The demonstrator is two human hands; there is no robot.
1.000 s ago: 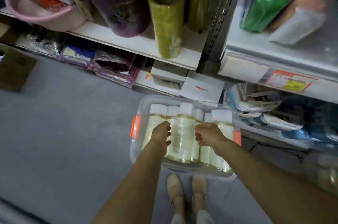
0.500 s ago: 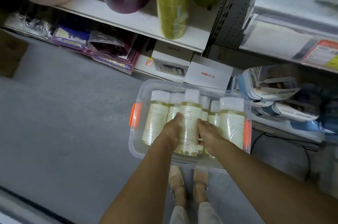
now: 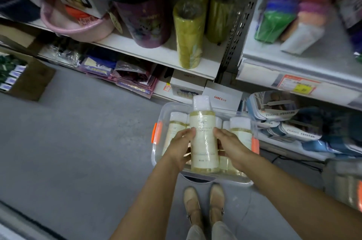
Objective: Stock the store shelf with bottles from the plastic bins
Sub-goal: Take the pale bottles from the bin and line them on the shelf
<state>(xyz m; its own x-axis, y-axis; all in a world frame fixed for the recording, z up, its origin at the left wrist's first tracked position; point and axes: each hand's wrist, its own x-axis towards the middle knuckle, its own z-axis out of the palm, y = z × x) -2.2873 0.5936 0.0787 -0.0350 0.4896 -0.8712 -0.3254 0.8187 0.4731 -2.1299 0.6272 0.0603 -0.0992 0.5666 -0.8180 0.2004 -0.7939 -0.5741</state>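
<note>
A clear plastic bin point(image 3: 156, 153) with orange latches sits on the floor by the shelving and holds several pale yellow bottles with white caps. One of these bottles point(image 3: 204, 137) is raised above the others. My left hand point(image 3: 181, 146) grips its left side and my right hand point(image 3: 231, 147) grips its right side, fingers wrapped behind it. The white store shelf point(image 3: 160, 53) runs above and behind the bin.
Yellow wrapped rolls point(image 3: 189, 34), a purple bucket point(image 3: 145, 22) and a pink basin point(image 3: 78, 24) stand on the shelf. White boxes point(image 3: 223, 96) and packets lie on the bottom shelf. A cardboard box point(image 3: 23, 75) sits at left. Another bin point(image 3: 344, 183) is at right. My feet are below the bin.
Both hands closed round the middle bottle and lifted it up out of the row in the bin. The view has tilted upward toward the shelves.
</note>
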